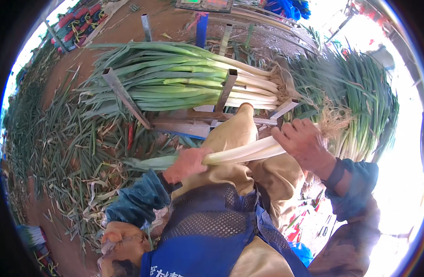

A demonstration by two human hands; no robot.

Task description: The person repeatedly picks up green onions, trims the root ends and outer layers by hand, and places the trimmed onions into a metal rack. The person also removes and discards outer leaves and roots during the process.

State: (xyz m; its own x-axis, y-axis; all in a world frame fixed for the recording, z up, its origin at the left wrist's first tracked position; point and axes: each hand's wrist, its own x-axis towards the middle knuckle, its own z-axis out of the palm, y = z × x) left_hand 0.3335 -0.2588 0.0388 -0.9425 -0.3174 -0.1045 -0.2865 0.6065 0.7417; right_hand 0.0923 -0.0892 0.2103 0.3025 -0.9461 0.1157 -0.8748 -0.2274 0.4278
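My left hand (190, 163) grips the green upper part of long, leek-like green onions (245, 151), which lie sideways above my lap. Their white shanks run to the right, where my right hand (303, 143) holds them near the root end. Tangled roots (333, 119) stick out beyond my right fingers. Just ahead of my knees, a metal rack (226, 90) with upright square posts carries a thick row of green onions (184, 78). Their leaves point left and their roots butt against the rack's right end.
A tall heap of green onions (357, 97) stands at the right. Cut leaves (73, 149) litter the ground at the left. Beyond the rack is a device with a lit display (201, 4) on a blue post (202, 30). Tied bundles (82, 26) lie at the far left.
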